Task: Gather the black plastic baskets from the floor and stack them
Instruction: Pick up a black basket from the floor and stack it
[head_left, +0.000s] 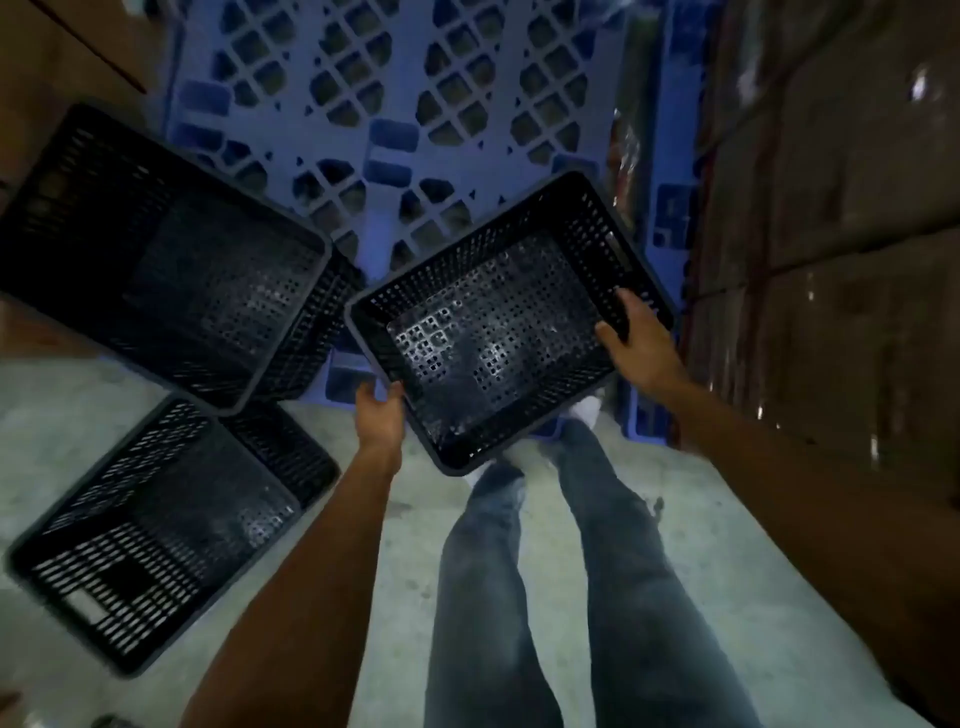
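While both hands grip it, 1 black plastic basket (498, 322) is held open side up above the person's legs (545, 597), tilted so that its corners point toward 12, 3, 6 and 9 o'clock. Left hand (379, 415) clasps the rim near the 7 o'clock edge, its fingers (397, 389) curled narrowly over the lip. Right hand (641, 345) holds the rim at the 3 o'clock side, thumb inside the wall and the remaining fingers closed around the outside. At 10 o'clock, a second basket (171, 260) rests partly on a blue plastic pallet (395, 104) that fills the 12 o'clock region; whether further baskets are nested beneath it cannot be told. At 8 o'clock, a third basket (156, 530) lies on the pale concrete floor (395, 519), its corner tucked under the second. Stacked cardboard cartons (841, 260) wrapped in clear film stand along 3 o'clock. White shoes (587, 410) show just below the held basket.
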